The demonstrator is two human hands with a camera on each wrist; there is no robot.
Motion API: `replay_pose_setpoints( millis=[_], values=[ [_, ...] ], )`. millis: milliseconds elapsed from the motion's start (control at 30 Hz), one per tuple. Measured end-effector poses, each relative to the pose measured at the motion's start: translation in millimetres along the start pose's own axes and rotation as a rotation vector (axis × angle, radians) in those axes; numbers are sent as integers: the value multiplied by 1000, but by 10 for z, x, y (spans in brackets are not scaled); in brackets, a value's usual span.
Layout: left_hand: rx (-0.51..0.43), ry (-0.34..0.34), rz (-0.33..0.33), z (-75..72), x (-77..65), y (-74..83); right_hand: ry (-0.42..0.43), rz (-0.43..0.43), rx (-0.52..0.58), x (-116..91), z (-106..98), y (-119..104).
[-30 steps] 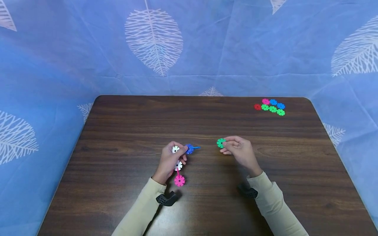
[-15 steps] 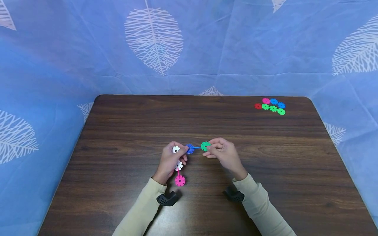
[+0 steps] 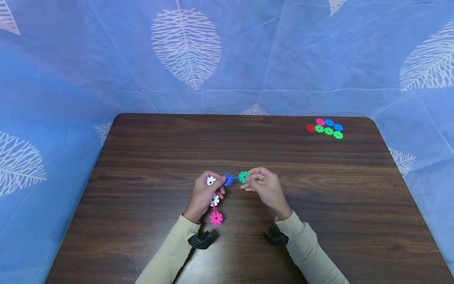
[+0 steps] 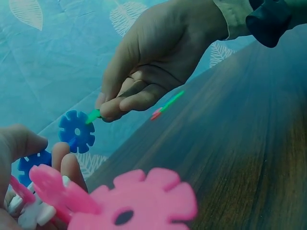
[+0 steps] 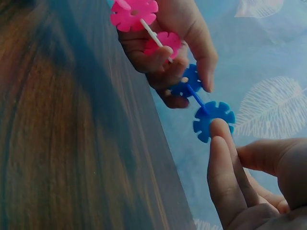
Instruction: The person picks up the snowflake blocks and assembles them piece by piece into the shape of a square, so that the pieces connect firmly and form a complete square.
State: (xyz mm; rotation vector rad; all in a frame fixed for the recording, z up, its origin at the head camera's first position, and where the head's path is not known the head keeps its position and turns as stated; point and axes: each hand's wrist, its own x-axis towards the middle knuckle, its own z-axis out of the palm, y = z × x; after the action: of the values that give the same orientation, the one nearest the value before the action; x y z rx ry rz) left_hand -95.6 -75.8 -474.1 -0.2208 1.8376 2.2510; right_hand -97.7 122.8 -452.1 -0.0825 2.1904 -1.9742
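Note:
My left hand (image 3: 203, 195) pinches a chain of notched plastic discs between thumb and fingers. In that chain are a dark blue disc (image 3: 228, 180), white discs (image 3: 214, 200) partly covered by the hand, and a pink disc (image 3: 216, 218) hanging lowest. A brighter blue disc (image 4: 76, 132), edge-on from above, sticks out on the right. Across from it, my right hand (image 3: 268, 191) pinches a green notched disc (image 3: 243, 177). In the left wrist view the green edge meets the rim of the brighter blue disc; how deep it sits cannot be told.
On the dark wooden table (image 3: 159, 146), several loose discs lie near the far right corner: a red disc (image 3: 310, 128), a pink one (image 3: 320, 121), blue and green ones. Blue leaf-patterned cloth (image 3: 241, 51) hangs behind the table.
My right hand has moved left with the green disc, from well apart to against the brighter blue disc. The left hand and its chain have stayed almost still.

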Motion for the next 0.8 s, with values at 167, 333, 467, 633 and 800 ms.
replay_pose_setpoints(
  millis=[167,333,467,633,800],
  values=[
    [-3,-5,23,22,-1,-7,46,-30,19,-7,30,12],
    [-10,0,42,43,-4,-40,81,-55,20,-13,72,35],
    [-29,30,43,54,-14,-65,74,-43,24,-10,92,58],
    [-15,39,18,70,-17,-92,73,-34,23,22,41,64],
    [-14,52,-29,60,-10,-87,21,-62,-27,80,-55,40]
  ],
)
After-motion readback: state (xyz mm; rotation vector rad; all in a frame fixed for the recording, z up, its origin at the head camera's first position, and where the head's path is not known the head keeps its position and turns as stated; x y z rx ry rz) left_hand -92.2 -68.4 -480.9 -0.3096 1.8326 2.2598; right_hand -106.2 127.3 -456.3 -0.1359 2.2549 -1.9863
